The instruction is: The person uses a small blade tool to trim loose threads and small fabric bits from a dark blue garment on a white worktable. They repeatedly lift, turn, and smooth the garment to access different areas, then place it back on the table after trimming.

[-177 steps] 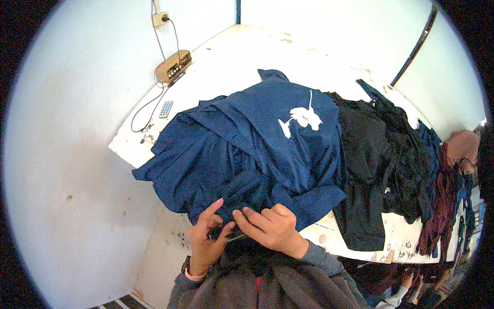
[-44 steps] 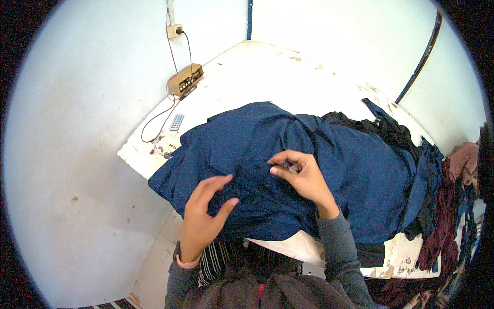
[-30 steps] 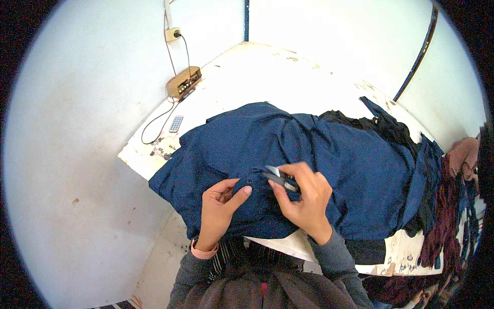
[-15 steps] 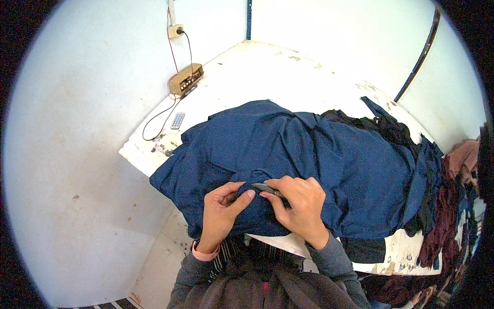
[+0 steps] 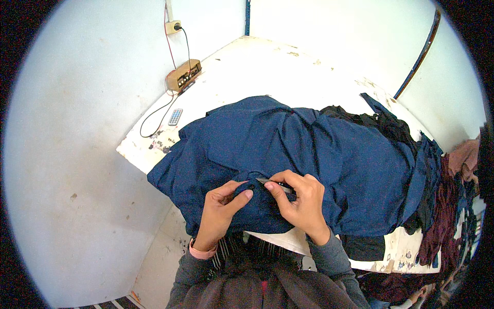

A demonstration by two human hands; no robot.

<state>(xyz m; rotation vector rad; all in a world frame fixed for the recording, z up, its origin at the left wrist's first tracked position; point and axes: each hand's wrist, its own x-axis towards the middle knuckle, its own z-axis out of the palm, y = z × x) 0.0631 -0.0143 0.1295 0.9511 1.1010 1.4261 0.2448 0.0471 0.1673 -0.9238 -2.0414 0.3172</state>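
Observation:
A large navy blue cloth garment point(image 5: 267, 134) lies in folds over the white table. My left hand point(image 5: 218, 213) pinches a fold of it between thumb and fingertips, and a small dark round spot shows there. My right hand point(image 5: 301, 203) is closed around small thread snips point(image 5: 263, 181) with a grey pointed metal tip and a dark body. The tip points left, close to the pinched fold; whether it touches the cloth I cannot tell. Most of the snips is hidden by my fingers.
A small remote control point(image 5: 175, 117) and a brown box-shaped device point(image 5: 184, 75) with cables sit on the white table point(image 5: 242, 64) at the left. Black cloth point(image 5: 393, 129) bunches behind the garment. Dark red cloth point(image 5: 437, 211) hangs at the right edge. Walls stand left and behind.
My right hand has shifted its hold on the snips, and the tip has moved slightly right and up, off the left fingertips. The left hand keeps its pinch.

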